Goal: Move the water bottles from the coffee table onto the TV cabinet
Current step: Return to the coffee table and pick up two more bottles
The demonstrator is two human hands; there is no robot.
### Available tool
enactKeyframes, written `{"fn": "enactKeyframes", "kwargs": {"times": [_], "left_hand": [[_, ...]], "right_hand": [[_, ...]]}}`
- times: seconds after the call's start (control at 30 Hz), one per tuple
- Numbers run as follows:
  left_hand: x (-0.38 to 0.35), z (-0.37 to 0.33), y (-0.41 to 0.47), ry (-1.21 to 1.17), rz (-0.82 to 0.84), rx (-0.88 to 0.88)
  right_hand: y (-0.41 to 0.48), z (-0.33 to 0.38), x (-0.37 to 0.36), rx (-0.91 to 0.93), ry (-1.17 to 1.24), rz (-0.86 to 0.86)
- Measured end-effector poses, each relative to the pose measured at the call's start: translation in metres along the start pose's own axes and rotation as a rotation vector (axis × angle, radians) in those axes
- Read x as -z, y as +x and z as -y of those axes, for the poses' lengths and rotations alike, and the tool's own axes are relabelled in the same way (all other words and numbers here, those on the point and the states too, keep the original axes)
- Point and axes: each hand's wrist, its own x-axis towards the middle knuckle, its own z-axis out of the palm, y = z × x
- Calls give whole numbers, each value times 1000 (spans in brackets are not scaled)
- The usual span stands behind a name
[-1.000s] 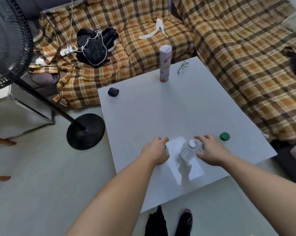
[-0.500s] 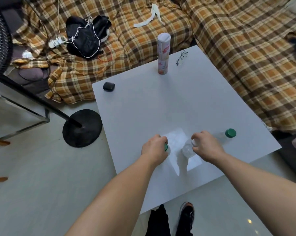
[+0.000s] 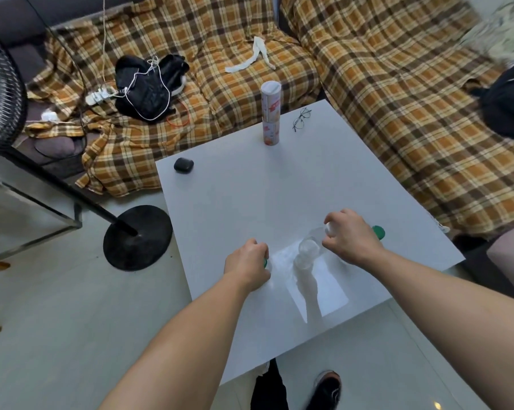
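Observation:
Three clear water bottles stand near the front of the white coffee table (image 3: 249, 202). My left hand (image 3: 246, 266) is closed over one with a green cap (image 3: 266, 263); its body is hidden under the hand. My right hand (image 3: 351, 236) grips the white-capped bottle (image 3: 309, 250) by its neck, and this bottle leans toward me. A third bottle, green-capped (image 3: 378, 232), stands just behind my right hand and is mostly hidden by it. The TV cabinet is out of view.
At the table's far edge are a tall stacked snack can (image 3: 271, 113), glasses (image 3: 301, 118) and a black case (image 3: 184, 165). A plaid sofa (image 3: 397, 99) wraps the far and right sides. A fan's base (image 3: 137, 236) sits left on the floor.
My right hand went from spread above the bottles to closed on the white-capped bottle's neck, tilting it. My left hand stayed closed on the green-capped bottle.

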Motion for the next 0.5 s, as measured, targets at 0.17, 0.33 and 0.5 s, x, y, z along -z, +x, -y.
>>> {"fn": "enactKeyframes", "kwargs": {"times": [0.17, 0.33, 0.5], "left_hand": [[30, -14, -17, 22, -52, -7], [65, -41, -31, 73, -58, -137], [104, -91, -29, 101, -69, -271]], "right_hand": [[-12, 4, 28, 49, -16, -48], [-27, 10, 71, 118, -38, -103], [-47, 1, 129, 170, -107, -209]]}}
